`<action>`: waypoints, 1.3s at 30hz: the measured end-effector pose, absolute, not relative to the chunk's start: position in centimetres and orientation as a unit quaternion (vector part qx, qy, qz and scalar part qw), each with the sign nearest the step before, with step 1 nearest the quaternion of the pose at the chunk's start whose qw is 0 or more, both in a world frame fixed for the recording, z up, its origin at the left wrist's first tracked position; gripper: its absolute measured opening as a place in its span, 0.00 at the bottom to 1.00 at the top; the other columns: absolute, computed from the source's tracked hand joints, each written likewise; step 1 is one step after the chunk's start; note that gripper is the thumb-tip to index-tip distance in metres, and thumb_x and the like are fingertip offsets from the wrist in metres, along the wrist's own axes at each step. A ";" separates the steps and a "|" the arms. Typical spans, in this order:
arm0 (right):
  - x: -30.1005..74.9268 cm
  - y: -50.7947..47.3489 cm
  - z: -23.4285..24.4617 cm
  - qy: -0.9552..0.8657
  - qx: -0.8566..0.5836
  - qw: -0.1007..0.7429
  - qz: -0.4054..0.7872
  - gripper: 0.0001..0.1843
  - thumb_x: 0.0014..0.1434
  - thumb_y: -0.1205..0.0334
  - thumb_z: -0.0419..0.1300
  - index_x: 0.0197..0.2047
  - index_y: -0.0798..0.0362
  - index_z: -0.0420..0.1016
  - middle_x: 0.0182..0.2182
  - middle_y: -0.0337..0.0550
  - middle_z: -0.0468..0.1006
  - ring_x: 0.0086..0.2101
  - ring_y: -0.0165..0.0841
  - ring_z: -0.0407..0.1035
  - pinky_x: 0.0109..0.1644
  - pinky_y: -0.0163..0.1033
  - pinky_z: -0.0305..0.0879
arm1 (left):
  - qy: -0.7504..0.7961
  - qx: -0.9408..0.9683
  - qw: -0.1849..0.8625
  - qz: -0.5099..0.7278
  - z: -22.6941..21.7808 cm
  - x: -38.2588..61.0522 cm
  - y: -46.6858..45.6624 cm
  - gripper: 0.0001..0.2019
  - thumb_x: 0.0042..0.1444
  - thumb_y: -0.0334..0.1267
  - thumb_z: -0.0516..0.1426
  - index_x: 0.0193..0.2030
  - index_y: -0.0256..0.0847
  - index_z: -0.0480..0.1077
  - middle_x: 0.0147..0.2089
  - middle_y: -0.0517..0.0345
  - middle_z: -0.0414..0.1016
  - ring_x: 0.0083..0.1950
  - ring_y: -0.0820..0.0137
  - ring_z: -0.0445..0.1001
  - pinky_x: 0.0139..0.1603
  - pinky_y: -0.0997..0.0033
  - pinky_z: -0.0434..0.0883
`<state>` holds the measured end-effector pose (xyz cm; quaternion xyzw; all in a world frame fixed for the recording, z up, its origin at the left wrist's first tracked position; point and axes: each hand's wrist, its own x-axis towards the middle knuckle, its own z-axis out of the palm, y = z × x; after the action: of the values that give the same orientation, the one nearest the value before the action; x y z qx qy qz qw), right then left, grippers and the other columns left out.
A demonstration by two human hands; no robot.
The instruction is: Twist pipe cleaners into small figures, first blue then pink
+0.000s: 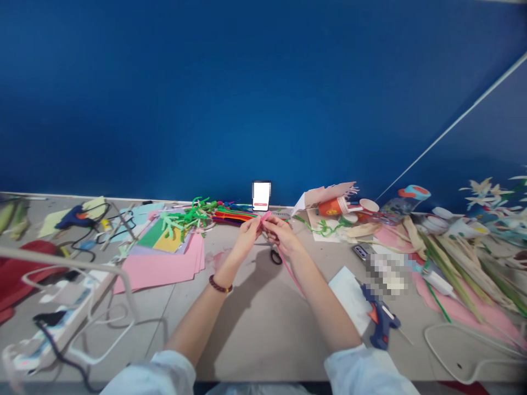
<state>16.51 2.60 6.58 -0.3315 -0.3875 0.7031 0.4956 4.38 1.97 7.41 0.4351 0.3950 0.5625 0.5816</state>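
A pink pipe cleaner is held up at the middle of the worktop, its short end rising between the person's hands and its long end trailing toward the near side. The left hand and right hand are close together, each grip seemingly pinched shut on it, though the fingers partly hide the contact. It looks light, soft and bendable, best held between fingertips and thumb. Black-handled scissors lie just beneath the hands, a pile of green pipe cleaners sits to the far left, and a blue hot glue gun rests to the near right.
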 end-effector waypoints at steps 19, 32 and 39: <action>16.9 2.5 7.0 -0.409 -0.308 0.462 0.725 0.16 0.47 0.58 0.67 0.27 0.51 0.61 0.12 0.25 0.50 0.14 0.20 0.40 0.17 0.30 0.34 | 0.381 0.462 0.589 0.543 7.3 4.6 1.8 0.20 0.45 0.53 0.61 0.20 0.37 0.63 0.16 0.67 0.52 0.20 0.79 0.52 0.20 0.76 0.49; 17.2 1.9 7.7 -0.463 -0.308 0.459 0.693 0.10 0.48 0.58 0.64 0.30 0.52 0.68 0.15 0.29 0.60 0.15 0.20 0.44 0.19 0.30 0.38 | 0.356 0.482 0.647 0.471 8.4 3.8 1.3 0.19 0.48 0.48 0.57 0.16 0.39 0.57 0.13 0.68 0.47 0.15 0.82 0.44 0.18 0.73 0.40; 17.6 1.7 8.1 -0.480 -0.300 0.462 0.682 0.12 0.49 0.56 0.64 0.35 0.52 0.71 0.16 0.31 0.63 0.16 0.21 0.46 0.19 0.30 0.39 | 0.350 0.495 0.669 0.431 8.5 3.5 1.4 0.19 0.48 0.50 0.57 0.18 0.39 0.58 0.14 0.68 0.48 0.16 0.81 0.43 0.19 0.73 0.39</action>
<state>17.61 1.71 8.08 -0.3002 -0.4803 0.6822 0.4623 3.53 1.38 8.50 0.4945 0.3500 0.4306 0.6690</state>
